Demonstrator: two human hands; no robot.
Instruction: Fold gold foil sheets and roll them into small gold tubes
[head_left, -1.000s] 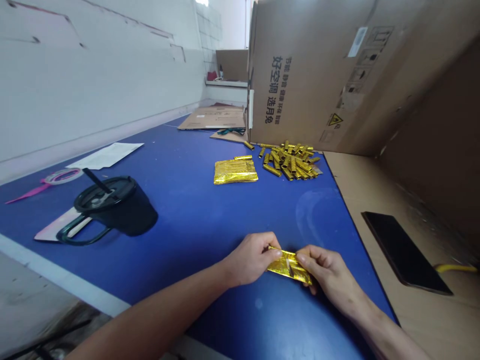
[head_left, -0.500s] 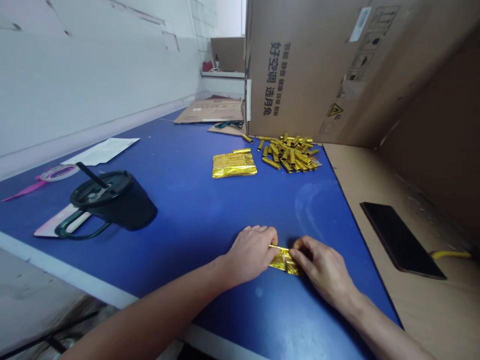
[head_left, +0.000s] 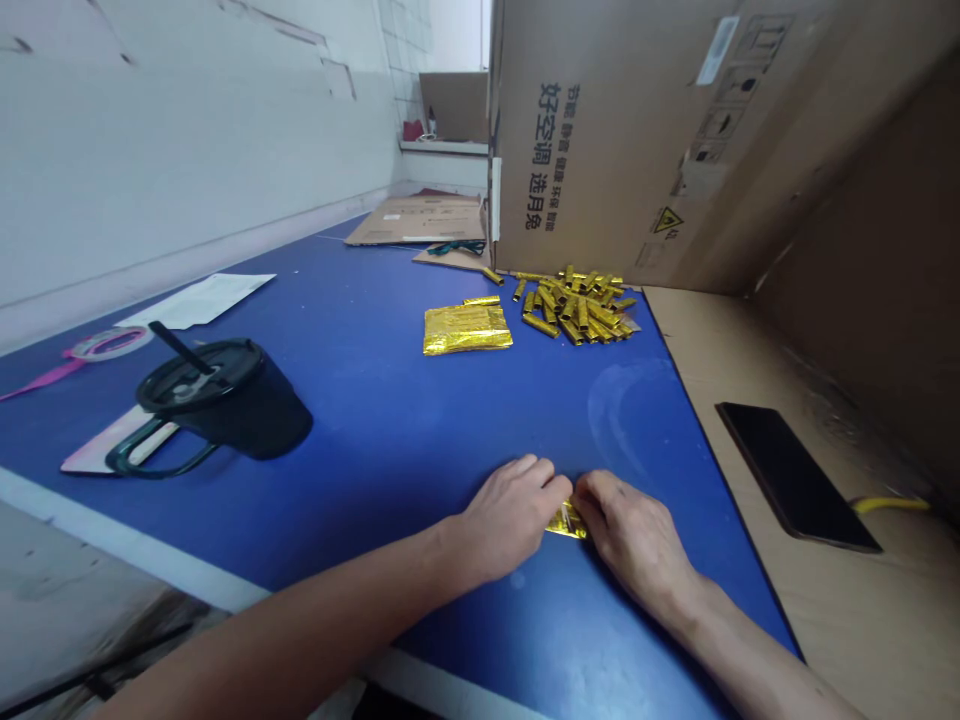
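Note:
Between my hands at the near part of the blue table (head_left: 360, 400) is a piece of gold foil (head_left: 567, 522), mostly covered by fingers. My left hand (head_left: 514, 515) is closed on its left end, fingers curled. Pinching the far right edge of the foil, my right hand (head_left: 634, 530) has its thumb and fingertips pressed together. The two hands nearly touch. Farther off lies a flat stack of gold foil sheets (head_left: 466, 330), with one rolled gold tube (head_left: 481, 300) at its back edge. Right of the stack is a pile of rolled gold tubes (head_left: 581, 310).
A dark lidded mug with a straw (head_left: 232, 400) stands at left, near pink tape (head_left: 112, 343) and white paper (head_left: 202, 300). A large cardboard box (head_left: 615, 130) rises behind the tubes. A black phone-like slab (head_left: 795, 475) lies on cardboard at right.
My right hand has moved left, closer to my left hand, and less of the gold foil shows between them. Both hands still grip it. The view has shifted slightly.

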